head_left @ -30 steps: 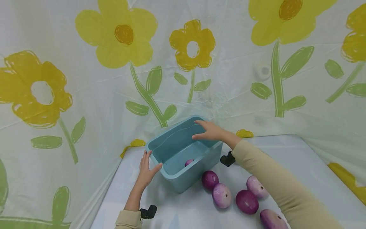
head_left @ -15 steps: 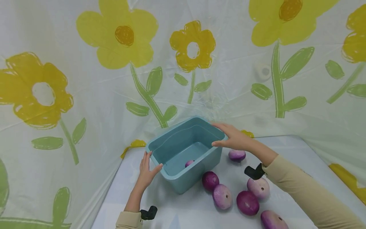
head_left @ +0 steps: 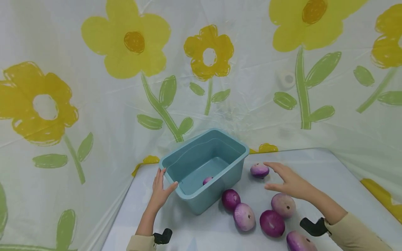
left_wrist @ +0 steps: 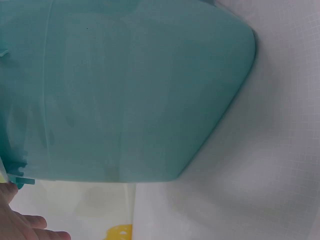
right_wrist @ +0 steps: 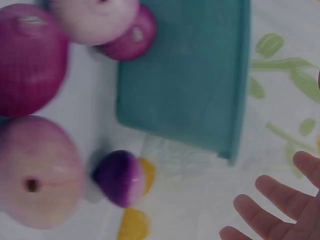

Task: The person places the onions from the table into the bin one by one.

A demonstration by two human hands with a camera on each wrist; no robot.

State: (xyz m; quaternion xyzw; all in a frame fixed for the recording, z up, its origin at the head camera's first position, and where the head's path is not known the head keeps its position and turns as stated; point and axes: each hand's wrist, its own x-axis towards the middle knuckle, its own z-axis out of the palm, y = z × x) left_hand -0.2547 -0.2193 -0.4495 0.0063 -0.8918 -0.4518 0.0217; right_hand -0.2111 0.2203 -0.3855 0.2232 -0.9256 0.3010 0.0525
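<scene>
A blue plastic bin (head_left: 216, 181) stands slightly turned on the table, with one purple onion (head_left: 207, 180) partly visible inside. My left hand (head_left: 160, 191) is at the bin's left end, fingers and thumb spread along the rim at the corner. In the left wrist view its fingers (left_wrist: 35, 234) show beside the bin wall (left_wrist: 125, 90). My right hand (head_left: 292, 181) is held apart from the bin, thumb and fingers spread with nothing between them. Nearest its fingertips is a small purple and white onion (head_left: 259, 170), also seen in the right wrist view.
Several purple onions lie right of the bin: a dark one (head_left: 230, 200) close to its wall, a pale one (head_left: 244, 217), another dark one (head_left: 272, 223), a pale one (head_left: 283, 205) and one (head_left: 300, 241) at the front. A flowered curtain (head_left: 251, 104) hangs behind the table.
My right hand has moved from over the bin, past its right rim, out to the right above the onions. The small onion behind it has come into view. My left hand stays at the rim.
</scene>
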